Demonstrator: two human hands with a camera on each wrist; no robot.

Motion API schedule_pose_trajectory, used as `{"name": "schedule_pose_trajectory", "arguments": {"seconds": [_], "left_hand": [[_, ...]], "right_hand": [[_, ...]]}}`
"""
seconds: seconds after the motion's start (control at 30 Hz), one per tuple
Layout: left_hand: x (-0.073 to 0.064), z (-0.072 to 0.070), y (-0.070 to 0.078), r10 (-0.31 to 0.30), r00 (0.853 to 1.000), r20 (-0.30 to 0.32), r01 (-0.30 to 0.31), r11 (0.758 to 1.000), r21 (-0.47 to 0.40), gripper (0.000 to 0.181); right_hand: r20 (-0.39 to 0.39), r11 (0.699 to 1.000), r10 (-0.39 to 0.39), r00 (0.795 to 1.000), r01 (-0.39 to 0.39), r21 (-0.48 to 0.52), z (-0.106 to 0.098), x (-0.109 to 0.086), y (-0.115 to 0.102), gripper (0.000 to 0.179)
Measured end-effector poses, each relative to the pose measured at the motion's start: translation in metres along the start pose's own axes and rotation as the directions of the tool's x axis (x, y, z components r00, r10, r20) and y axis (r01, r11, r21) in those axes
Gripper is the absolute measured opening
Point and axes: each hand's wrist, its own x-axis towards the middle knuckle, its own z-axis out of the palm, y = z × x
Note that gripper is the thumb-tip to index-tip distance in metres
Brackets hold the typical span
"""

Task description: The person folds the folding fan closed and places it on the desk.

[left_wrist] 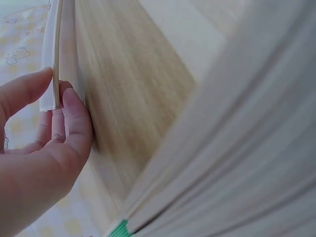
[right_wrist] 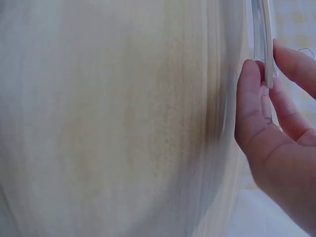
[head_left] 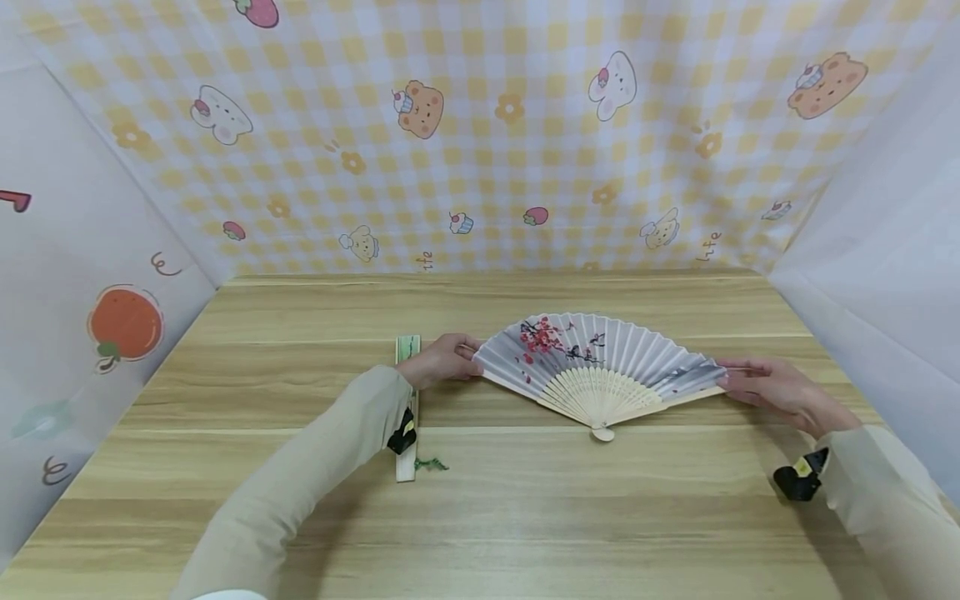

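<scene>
Holding a spread fan by both outer edges, above and right of table centre, toward 2 o'clock.
Fan pale grey-white, red blossoms printed on its 10 o'clock part, pivot at its 6 o'clock; cannot tell whether it touches the tabletop. Left hand at the fan's 9 o'clock, thumb and fingers pinching that edge; right hand at 3 o'clock, pinching the opposite edge likewise. Folded fan beyond the left hand, about 9 o'clock, partly hidden by the left sleeve; green cord just beside its lower end. Yellow-checked cloth hangs at 12 o'clock.
</scene>
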Motion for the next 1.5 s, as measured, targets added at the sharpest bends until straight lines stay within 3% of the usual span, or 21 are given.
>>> {"name": "schedule_pose_trajectory", "arguments": {"seconds": [0.2,0.5,0.9,1.2,1.5], "left_hand": [[0.000,0.000,0.001,-0.009,1.000,-0.008,0.009,1.000,0.014,0.037],[-0.002,0.000,0.002,-0.017,1.000,-0.014,0.018,1.000,0.022,0.038],[-0.005,0.002,0.002,-0.056,0.998,0.013,0.057,0.996,-0.074,0.040],[-0.011,0.002,0.003,-0.037,0.999,0.039,0.042,0.990,-0.133,0.039],[-0.014,-0.002,-0.001,-0.028,0.999,0.033,0.033,0.985,-0.167,0.041]], "right_hand": [[0.010,0.994,0.007,1.000,-0.008,0.106,0.002,-0.002,-0.002,0.021],[0.039,0.974,0.011,0.999,-0.019,0.224,0.007,-0.006,-0.005,0.024],[0.025,0.959,-0.009,1.000,0.002,0.282,0.011,-0.008,-0.007,0.028],[0.074,0.904,-0.059,0.996,0.022,0.427,0.013,-0.008,-0.007,0.034],[0.125,0.857,-0.169,0.978,0.083,0.509,0.018,-0.006,-0.004,0.041]]}}
